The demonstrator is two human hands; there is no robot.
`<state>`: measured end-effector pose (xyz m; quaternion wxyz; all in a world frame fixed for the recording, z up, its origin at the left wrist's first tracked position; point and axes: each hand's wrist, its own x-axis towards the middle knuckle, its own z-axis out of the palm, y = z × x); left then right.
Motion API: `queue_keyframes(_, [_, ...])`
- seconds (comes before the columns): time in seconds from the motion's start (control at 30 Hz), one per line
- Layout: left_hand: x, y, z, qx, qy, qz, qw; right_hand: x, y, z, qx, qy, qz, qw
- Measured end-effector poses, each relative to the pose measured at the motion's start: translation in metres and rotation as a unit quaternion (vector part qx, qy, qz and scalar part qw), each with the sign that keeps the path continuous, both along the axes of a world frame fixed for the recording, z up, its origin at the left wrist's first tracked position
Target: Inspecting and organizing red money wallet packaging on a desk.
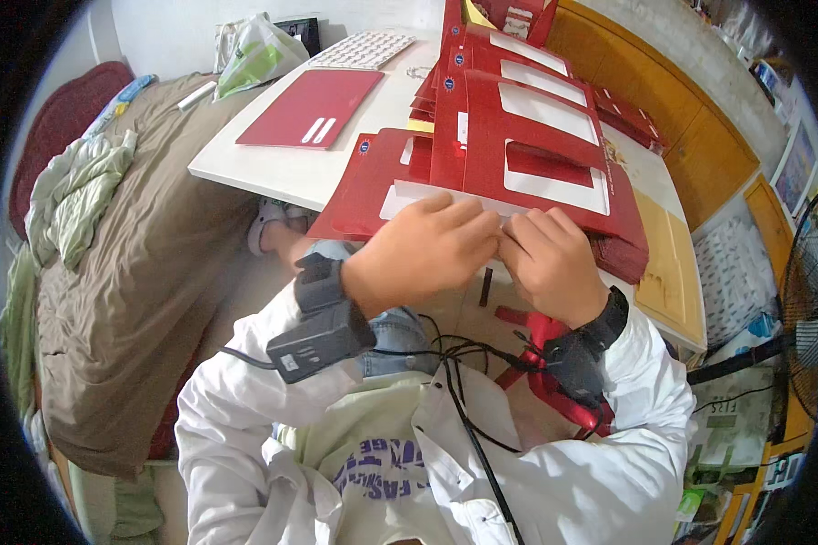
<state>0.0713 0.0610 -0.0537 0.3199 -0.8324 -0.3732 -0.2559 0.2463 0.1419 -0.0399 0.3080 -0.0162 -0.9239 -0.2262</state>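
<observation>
Both hands are together at the front edge of a white table. My left hand [426, 242] has its fingers curled over a narrow white cardboard flap [426, 191]. Close beside it, my right hand [552, 255] pinches the flap's right end; the fingertips of both hands are partly hidden. Behind the flap, red printed cardboard blanks [484, 160] with white panels lie overlapped in a row. One red cardboard piece [361, 180] extends to the left, under my left forearm's side. Below my right hand, a thick stack of red cardboard [617, 255] shows its edges.
A dark red folder-like sheet [313, 102] and a white patterned panel [365, 49] lie on the table [245, 167]. Tan cardboard [668, 266] lies at the right. Black cables [460, 347] hang between my wrists. A bed [129, 300] stands left, a fan [808, 306] right.
</observation>
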Motion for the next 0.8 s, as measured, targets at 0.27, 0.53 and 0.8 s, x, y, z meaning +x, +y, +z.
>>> queue_keyframes(0.27, [-0.031,-0.018,0.002,-0.032,0.012,0.051,0.998,0.007,0.002,0.000,-0.026,-0.005,-0.007,1.000])
queue_keyframes(0.53, [-0.039,-0.020,0.001,-0.009,0.025,0.078,0.997,0.024,0.023,0.009,-0.190,-0.013,-0.010,0.982])
queue_keyframes(0.8, [-0.063,-0.033,-0.003,-0.072,0.052,0.073,0.993,0.040,0.026,0.010,-0.234,-0.111,0.002,0.966])
